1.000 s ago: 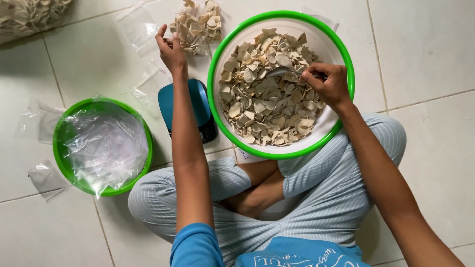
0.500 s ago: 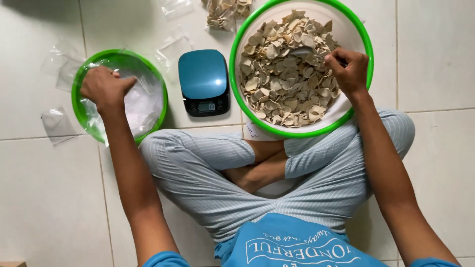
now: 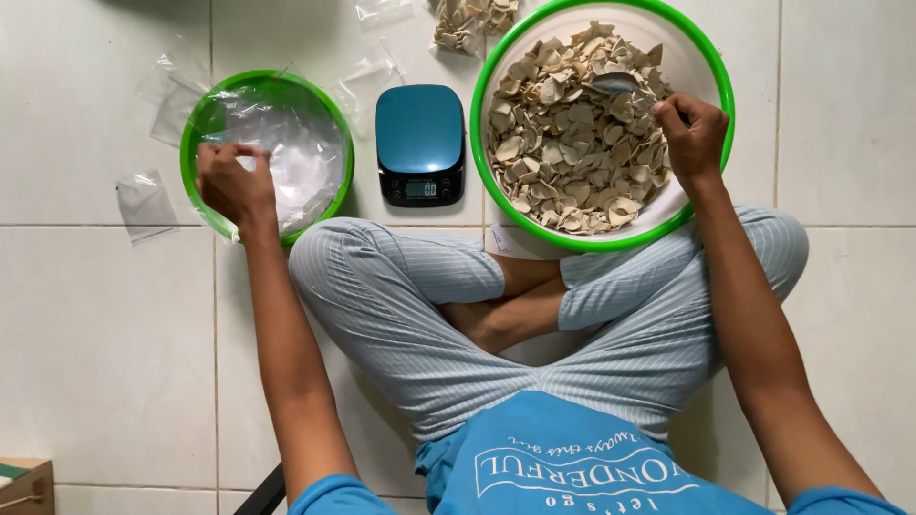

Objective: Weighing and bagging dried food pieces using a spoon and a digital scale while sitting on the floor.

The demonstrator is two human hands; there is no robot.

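Seen from the head camera, a person sits cross-legged on a white tiled floor (image 3: 95, 343), with striped light trousers filling the middle of the frame. At the left of the frame the left hand (image 3: 234, 183) rests over the near rim of a small green-rimmed bowl (image 3: 339, 143) filled with clear plastic bags (image 3: 296, 157); its fingers are curled together on one of the bags, pinching the plastic. At the upper right of the frame the right hand (image 3: 695, 132) is closed around the handle of a metal spoon (image 3: 615, 83), whose bowl lies on top of a heap of pale, broken chip-like pieces (image 3: 563, 143) inside a large green-rimmed white bowl (image 3: 706, 57). Between the two bowls, top centre, sits a teal kitchen scale (image 3: 420, 133), just beside the large bowl's rim. More loose clear bags (image 3: 143, 200) lie on the floor at the upper left, and a filled bag of the same pieces (image 3: 472, 21) lies at the top edge.
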